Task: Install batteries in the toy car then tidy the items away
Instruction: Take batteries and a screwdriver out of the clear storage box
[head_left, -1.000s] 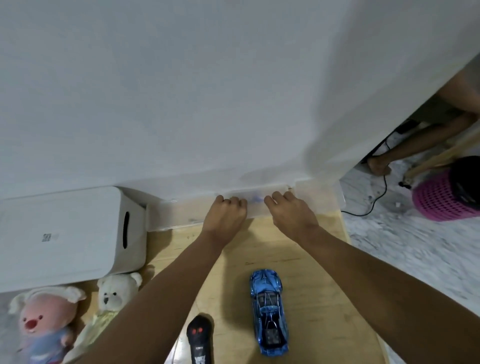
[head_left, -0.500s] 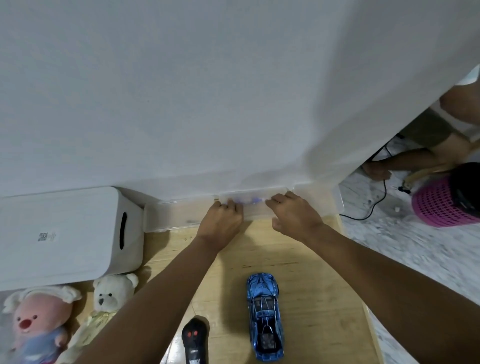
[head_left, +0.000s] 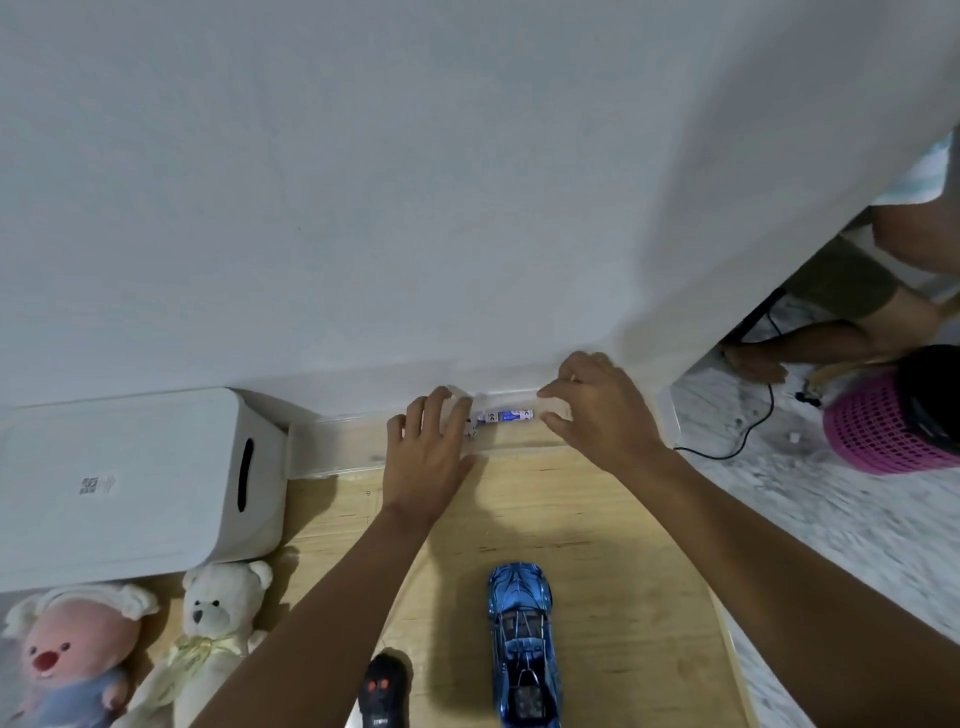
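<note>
Batteries lie between my two hands, just past my fingertips.

My left hand (head_left: 428, 457) rests flat on the clear box (head_left: 343, 447), fingers straight and spread. My right hand (head_left: 602, 410) curls its fingers and thumb round the box's top edge. The batteries (head_left: 506, 416) sit inside, at 3 o'clock from my left fingertips and 9 o'clock from my right thumb. Their long axis runs 9 to 3, along the wall. I judge the left hand marginally nearer and free to reach in. The toy car (head_left: 522, 644) waits at 6 o'clock on the table (head_left: 597, 545), nose towards 12, well apart from the box.
</note>
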